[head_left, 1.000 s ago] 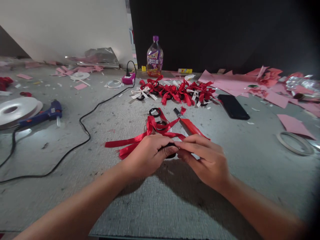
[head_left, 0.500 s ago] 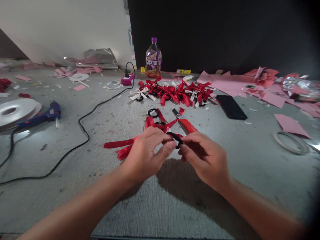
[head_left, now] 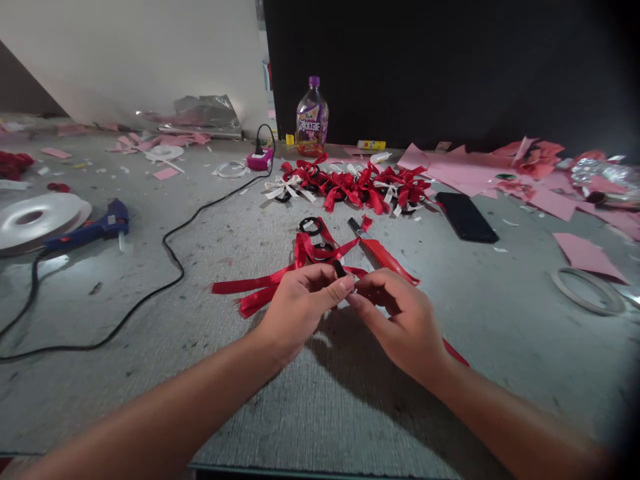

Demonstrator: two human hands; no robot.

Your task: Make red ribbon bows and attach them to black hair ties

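"What stood left of the bottle (head_left: 313,123)?"

"Far left and nearer the wearer, a glossy white round spool (head_left: 63,210) lay beside a smooth blue glue gun (head_left: 90,232). A thin black cable (head_left: 173,252) curved across the matte, finely ribbed grey worktop (head_left: 150,400)."

"And straight in front of it?"

"Shiny red satin ribbons (head_left: 253,281) lay flat and creased, slightly left. Nearer the wearer, the left hand (head_left: 300,303) pinched a soft black band (head_left: 339,269) between thumb and fingers. The right hand (head_left: 407,320) met it, fingertips closed around its near end."

"Any writing?"

"The bottle's purple label read 冰红茶 in white; the smaller print was too blurred. Just in front of it, and reaching right, sat a row of red and white ribbon bows (head_left: 345,183)."

"Further right?"

"A red-handled tool (head_left: 387,259) with a metal end, then a flat black phone (head_left: 467,217), rumpled pink paper (head_left: 450,168) and, farthest right, a pale ring (head_left: 559,285)."

"What had changed?"

"Half a second earlier the band had shown as an open loop; now it appeared as a narrow strip. A red strip (head_left: 455,352) had also come into sight beside the right wrist."
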